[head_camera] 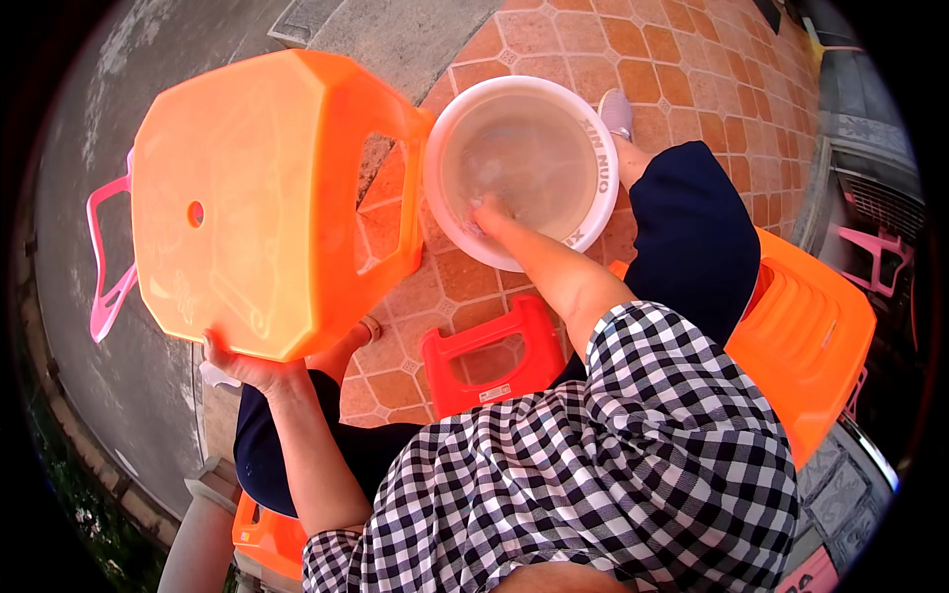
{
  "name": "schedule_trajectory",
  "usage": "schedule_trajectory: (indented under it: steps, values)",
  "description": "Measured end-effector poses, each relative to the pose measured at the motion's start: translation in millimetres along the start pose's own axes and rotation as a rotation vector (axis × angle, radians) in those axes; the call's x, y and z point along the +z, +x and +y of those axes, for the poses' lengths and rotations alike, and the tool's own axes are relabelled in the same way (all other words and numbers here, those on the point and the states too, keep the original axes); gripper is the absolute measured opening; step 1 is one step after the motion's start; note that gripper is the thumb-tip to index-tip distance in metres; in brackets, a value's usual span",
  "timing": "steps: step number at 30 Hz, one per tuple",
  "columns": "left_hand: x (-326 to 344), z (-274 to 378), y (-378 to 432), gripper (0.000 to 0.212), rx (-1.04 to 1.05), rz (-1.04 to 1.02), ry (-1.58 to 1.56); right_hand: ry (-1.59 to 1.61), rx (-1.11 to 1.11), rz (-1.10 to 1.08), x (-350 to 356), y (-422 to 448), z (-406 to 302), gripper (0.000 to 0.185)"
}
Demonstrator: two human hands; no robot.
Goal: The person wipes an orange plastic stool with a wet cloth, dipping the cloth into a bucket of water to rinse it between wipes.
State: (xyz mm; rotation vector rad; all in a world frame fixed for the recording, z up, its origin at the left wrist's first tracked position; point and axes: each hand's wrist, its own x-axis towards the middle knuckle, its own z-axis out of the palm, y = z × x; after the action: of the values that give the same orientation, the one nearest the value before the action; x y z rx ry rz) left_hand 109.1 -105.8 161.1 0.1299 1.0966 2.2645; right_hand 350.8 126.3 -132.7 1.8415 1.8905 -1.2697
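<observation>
My left hand (252, 367) grips the near edge of an orange plastic stool (230, 207), thumb on top of the seat. The stool has a small round hole in its seat and openings in its side, and it is tilted so that its seat faces me. To its right stands a round white plastic basin (604, 159) with raised lettering on the rim, holding cloudy water (526, 148). My right hand (493, 215) dips into this water by the near left wall. Something pale shows at its fingertips, but murky water hides what it is and how the fingers are set.
A red plastic stool (493, 356) stands between my legs. More orange stools are at my right (808, 333) and lower left (270, 541). Pink plastic stools show at far left (107, 259) and far right (878, 256). Underfoot are orange tiles (563, 37), with grey concrete (170, 44) beyond.
</observation>
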Motion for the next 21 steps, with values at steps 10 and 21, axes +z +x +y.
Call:
schedule_trajectory:
  steps: [10,21]
  values:
    - [-25.8,-32.6,32.5,0.071,0.047,0.007,-0.027,0.567,-0.059,-0.468,3.9,29.4,37.6,0.032]
    - [-64.0,-76.1,105.0,0.070,-0.042,0.030,0.008,0.985,-0.263,-0.645,-113.4,-4.8,-39.8,0.036]
